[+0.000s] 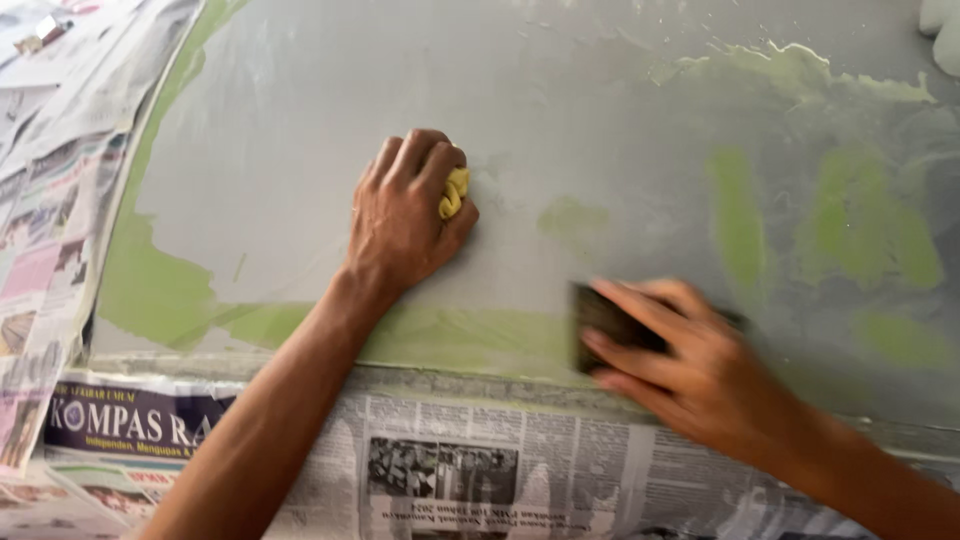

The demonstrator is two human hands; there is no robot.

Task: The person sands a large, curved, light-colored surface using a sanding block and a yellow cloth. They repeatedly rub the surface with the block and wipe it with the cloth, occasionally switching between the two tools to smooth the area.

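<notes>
A grey panel fills most of the frame, curving away toward the top, with pale green filler patches at the right, a green band along its left and lower edges, and a whitish smear near the upper right. Directly on it lie a left hand closed over a yellow cloth at centre, and a right hand pressing a dark block flat at lower right. Newspaper is spread along the lower edge and up the left side, meeting the panel's border.
</notes>
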